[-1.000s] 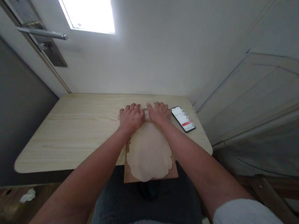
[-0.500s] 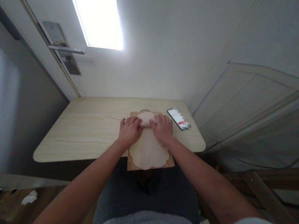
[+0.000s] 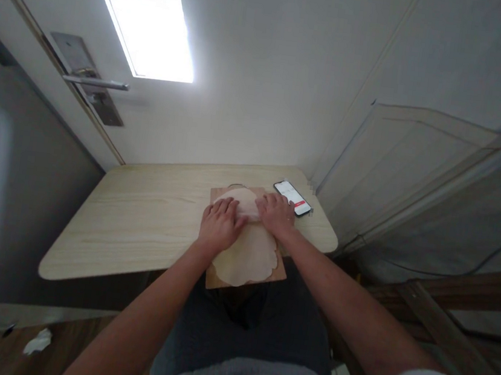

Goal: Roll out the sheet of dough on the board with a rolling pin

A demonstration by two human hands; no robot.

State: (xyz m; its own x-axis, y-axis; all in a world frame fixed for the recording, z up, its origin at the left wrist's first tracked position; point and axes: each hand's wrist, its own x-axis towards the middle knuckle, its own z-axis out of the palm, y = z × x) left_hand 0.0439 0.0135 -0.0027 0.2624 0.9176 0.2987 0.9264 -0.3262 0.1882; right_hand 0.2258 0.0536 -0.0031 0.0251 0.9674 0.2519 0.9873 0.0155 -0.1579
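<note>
At frame centre, the left hand and right hand rest on opposite ends of a pale cylindrical roller, apparently to balance pressure. The fingers lie over it, slightly spread, with no visible pinch. Beneath, a thin cream dough-like sheet covers most of a brown rectangular board, which overhangs the pale wood-grain tabletop, presumably for reach.

Head cam looks fwd & down from wearer's head, close range, above near side of pale wood-grain, round-cornered rectangular table; beyond table, flat white door w/ silver lever handle; dark-grey-clothed lap this side.
</note>
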